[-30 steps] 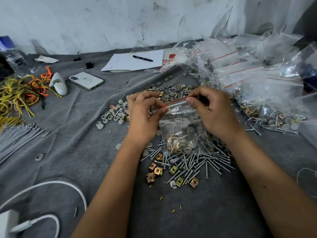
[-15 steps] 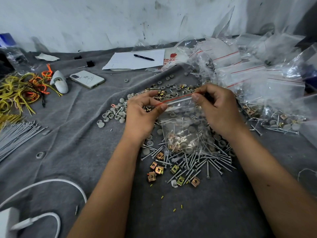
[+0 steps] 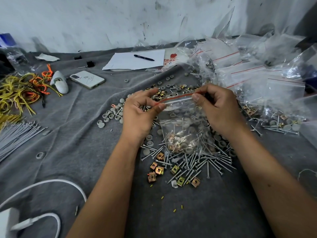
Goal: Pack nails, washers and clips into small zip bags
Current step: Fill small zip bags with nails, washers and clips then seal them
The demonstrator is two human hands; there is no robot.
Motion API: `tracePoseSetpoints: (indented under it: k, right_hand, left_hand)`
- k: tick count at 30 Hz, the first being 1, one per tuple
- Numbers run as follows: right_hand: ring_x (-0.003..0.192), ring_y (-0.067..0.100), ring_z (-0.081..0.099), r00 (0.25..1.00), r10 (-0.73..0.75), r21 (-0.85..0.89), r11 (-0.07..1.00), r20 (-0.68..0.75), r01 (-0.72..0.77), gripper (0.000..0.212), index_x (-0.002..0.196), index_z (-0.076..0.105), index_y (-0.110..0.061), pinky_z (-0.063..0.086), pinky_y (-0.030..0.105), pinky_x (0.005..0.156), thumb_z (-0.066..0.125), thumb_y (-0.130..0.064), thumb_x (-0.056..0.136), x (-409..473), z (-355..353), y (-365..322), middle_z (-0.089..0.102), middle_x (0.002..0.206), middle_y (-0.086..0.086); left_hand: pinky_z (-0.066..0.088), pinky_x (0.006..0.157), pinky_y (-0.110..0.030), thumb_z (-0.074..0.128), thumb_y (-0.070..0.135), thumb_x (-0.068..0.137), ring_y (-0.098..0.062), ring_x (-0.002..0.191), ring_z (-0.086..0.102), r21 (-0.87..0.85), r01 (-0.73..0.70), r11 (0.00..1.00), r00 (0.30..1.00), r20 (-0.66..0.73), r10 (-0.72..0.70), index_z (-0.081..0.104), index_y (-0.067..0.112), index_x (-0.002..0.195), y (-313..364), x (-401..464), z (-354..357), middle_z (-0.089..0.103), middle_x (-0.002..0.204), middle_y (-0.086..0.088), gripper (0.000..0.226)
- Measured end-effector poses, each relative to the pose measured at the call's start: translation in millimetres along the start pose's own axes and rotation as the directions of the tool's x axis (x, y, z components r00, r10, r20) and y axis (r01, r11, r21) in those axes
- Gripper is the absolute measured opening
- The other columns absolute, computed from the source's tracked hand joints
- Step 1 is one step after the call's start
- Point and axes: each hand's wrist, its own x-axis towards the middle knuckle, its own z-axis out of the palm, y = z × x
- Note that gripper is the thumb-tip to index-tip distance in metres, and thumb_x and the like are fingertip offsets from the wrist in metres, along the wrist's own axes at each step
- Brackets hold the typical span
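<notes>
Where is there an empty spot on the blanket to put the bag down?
Bare grey cloth lies between the cable ties and the loose nails, and again between the forearms below the nails. Crowded: under the zip bag and right, by the packed bags.

red-striped clear zip bag [image 3: 181, 127]

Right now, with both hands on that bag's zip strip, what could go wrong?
1. The left hand and right hand pinch only the ends of the red zip strip; the middle may stay unsealed, and the contents could spill.
2. The nails inside the small zip bag lie against thin film and could pierce it.
3. The bag hangs just over the loose nail pile; its bottom might snag on it or drag pieces along.
</notes>
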Motion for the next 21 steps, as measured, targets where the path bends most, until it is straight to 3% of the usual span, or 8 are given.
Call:
tracePoseSetpoints:
  k: [2, 4, 6, 12, 17, 21]
  right_hand:
    - [0.066, -0.004, 0.055, 1.0, -0.009, -0.012, 1.0, -0.004, 0.009, 0.005, 0.101, 0.071, -0.015, 0.043, 0.012, 0.063, 0.068, -0.018, 0.097, 0, -1, 0, 0.064, 0.079, -0.012]
    - [0.067, -0.003, 0.056, 1.0, -0.03, -0.031, 0.999, -0.001, 0.03, 0.005, 0.101, 0.071, -0.015, 0.043, 0.013, 0.062, 0.069, -0.017, 0.097, 0, -1, 1, 0.065, 0.08, -0.011]
    - [0.069, -0.001, 0.058, 0.997, -0.069, -0.063, 0.996, 0.027, 0.07, 0.004, 0.1, 0.071, -0.016, 0.045, 0.013, 0.063, 0.07, -0.015, 0.096, -1, 0, 0, 0.065, 0.081, -0.01]
    - [0.073, -0.002, 0.06, 0.982, -0.162, -0.154, 0.972, 0.097, 0.175, 0.004, 0.097, 0.072, -0.016, 0.041, 0.009, 0.066, 0.073, -0.014, 0.094, -3, 7, -1, 0.064, 0.082, -0.014]
    - [0.073, -0.001, 0.06, 0.978, -0.185, -0.192, 0.961, 0.098, 0.201, 0.005, 0.096, 0.073, -0.011, 0.04, 0.009, 0.066, 0.074, -0.014, 0.093, -2, 7, -2, 0.064, 0.082, -0.013]
    - [0.076, -0.005, 0.058, 0.966, -0.21, -0.247, 0.938, 0.152, 0.243, 0.008, 0.096, 0.075, -0.008, 0.042, 0.012, 0.07, 0.075, -0.014, 0.092, -2, 10, -4, 0.062, 0.083, -0.016]
  left_hand:
    - [0.042, 0.111, -0.058, 0.086, 0.013, 0.081, -0.018, 0.128, 0.059, 0.067, -0.033, 0.997, 0.999, -0.013, 0.034, 0.074, 0.02, 0.073, 2, 0, 1, 0.073, 0.125, 0.007, 0.016]
    - [0.036, 0.114, -0.037, 0.085, 0.025, 0.083, -0.015, 0.132, 0.049, 0.229, -0.067, 0.971, 0.997, -0.02, 0.074, 0.076, 0.025, 0.089, 7, -1, 1, 0.068, 0.129, 0.013, 0.011]
    - [0.028, 0.104, -0.022, 0.084, 0.035, 0.082, -0.012, 0.133, 0.037, 0.395, -0.108, 0.912, 0.994, 0.028, 0.105, 0.074, 0.032, 0.103, 10, -4, 3, 0.059, 0.137, 0.014, 0.024]
    - [0.025, 0.107, -0.026, 0.084, 0.027, 0.083, -0.02, 0.134, 0.035, 0.427, -0.201, 0.882, 0.98, 0.091, 0.179, 0.079, 0.016, 0.083, 11, -4, 9, 0.06, 0.14, 0.009, 0.012]
    - [0.031, 0.112, -0.042, 0.087, 0.031, 0.081, -0.027, 0.135, 0.038, 0.48, -0.268, 0.835, 0.963, 0.117, 0.242, 0.079, 0.021, 0.09, 11, -7, 11, 0.061, 0.139, 0.006, 0.015]
    - [0.034, 0.107, -0.048, 0.086, 0.026, 0.082, -0.03, 0.131, 0.044, 0.458, -0.367, 0.81, 0.93, 0.152, 0.335, 0.075, 0.018, 0.082, 9, -8, 17, 0.065, 0.133, 0.004, 0.013]
